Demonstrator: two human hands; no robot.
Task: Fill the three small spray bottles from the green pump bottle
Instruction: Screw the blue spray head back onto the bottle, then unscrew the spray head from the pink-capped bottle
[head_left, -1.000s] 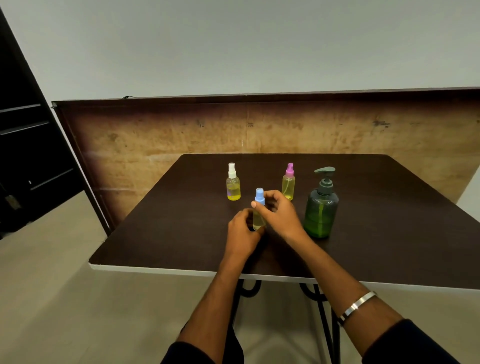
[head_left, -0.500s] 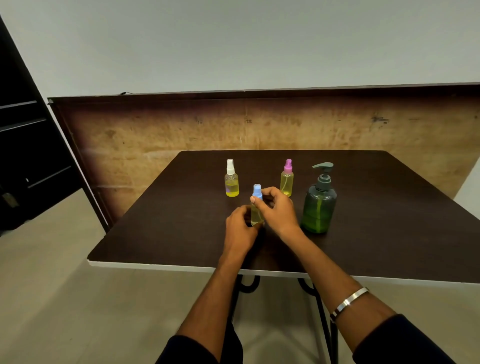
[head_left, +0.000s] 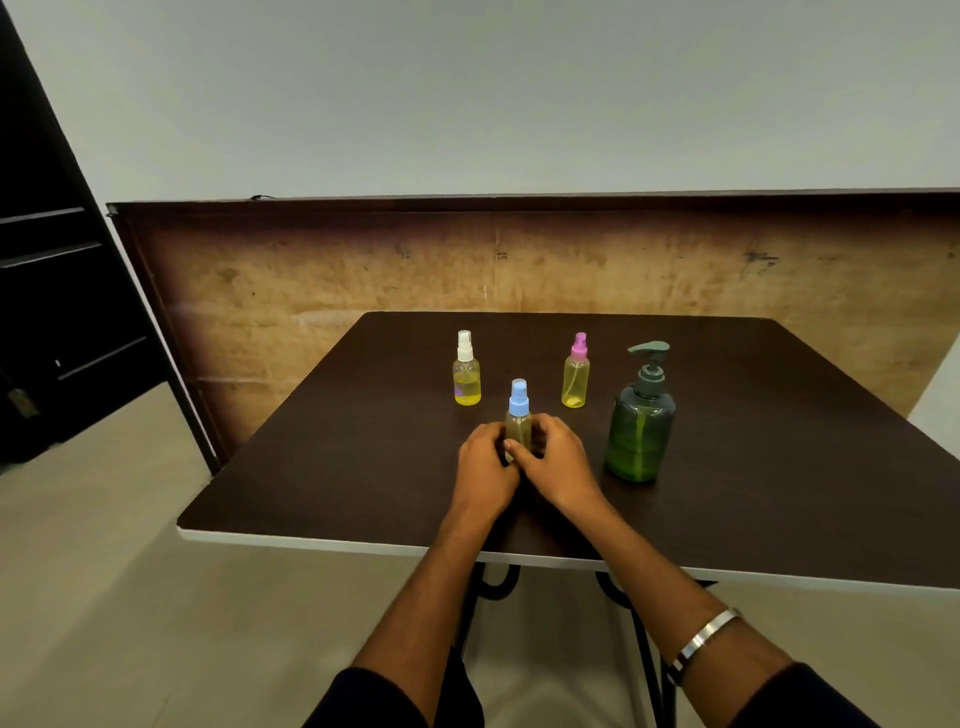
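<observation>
Nearest the counter's (head_left: 363, 467) front edge, both hands meet around the blue-capped spray bottle (head_left: 518, 415), which stands upright on the surface with its cap on. The left hand (head_left: 485, 462) curls its fingers around the bottle's lower body from the left, and the right hand (head_left: 558, 460) wraps it from the right, thumb tip laid across the front of the body; the two-sided hold looks meant to steady the small, tip-prone bottle where it stands, perhaps before the cap is dealt with, though which hand would turn it cannot be told. A metal bangle (head_left: 701, 636) sits on the right wrist. Just right of the hands, apart from them, stands the green pump bottle (head_left: 641, 431), its spout turned left toward the small bottles, handy as the source. Farther back, the pink-capped spray bottle (head_left: 575, 376) and, to its left, the white-capped spray bottle (head_left: 466, 374) stand upright, capped and well clear of each other, each showing yellow liquid low in its body. Beyond the counter's far edge a worn wooden panel (head_left: 363, 280) backs the scene.
</observation>
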